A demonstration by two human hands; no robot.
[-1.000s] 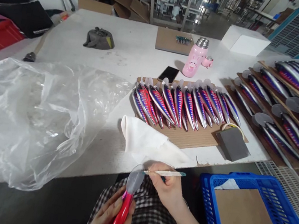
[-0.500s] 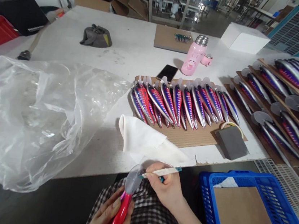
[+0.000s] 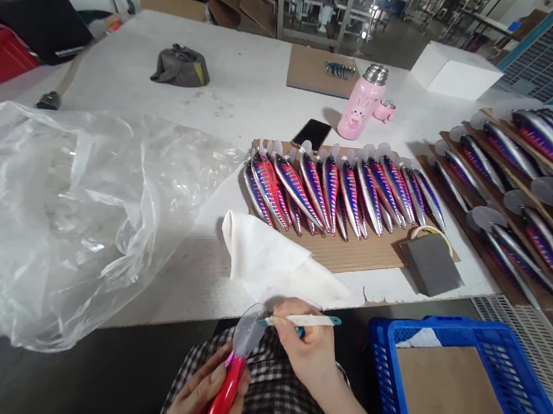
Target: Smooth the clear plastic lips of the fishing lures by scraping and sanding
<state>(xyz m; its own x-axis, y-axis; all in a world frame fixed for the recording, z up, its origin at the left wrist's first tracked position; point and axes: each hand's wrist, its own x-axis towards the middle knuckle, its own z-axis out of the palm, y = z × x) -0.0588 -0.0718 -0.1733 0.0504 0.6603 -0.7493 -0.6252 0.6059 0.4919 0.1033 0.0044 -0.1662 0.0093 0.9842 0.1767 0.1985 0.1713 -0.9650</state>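
Observation:
My left hand (image 3: 203, 393) is wrapped round the red body of a fishing lure (image 3: 228, 389), whose clear oval lip (image 3: 250, 330) points up and away from me. Pinched in my right hand (image 3: 307, 345) is a slim tool with a pale wrapped handle (image 3: 305, 320) and teal ends; its exact kind I cannot make out. The tool's left tip meets or nearly meets the edge of the clear lip. Just beyond my hands, a folded white cloth (image 3: 274, 260) lies at the table's front edge.
Several purple and red lures (image 3: 331, 190) lie on cardboard (image 3: 365, 261) beside a grey block (image 3: 431, 263). More lures stand on boards at right. A plastic bag (image 3: 79, 210) covers the left. A phone (image 3: 311, 134) and pink bottle (image 3: 362, 103) are behind; a blue crate (image 3: 379, 354) sits lower right.
The tool in my right hand has tilted slightly, its right end now a little lower. Both hands keep their holds, and the whole view has shifted marginally.

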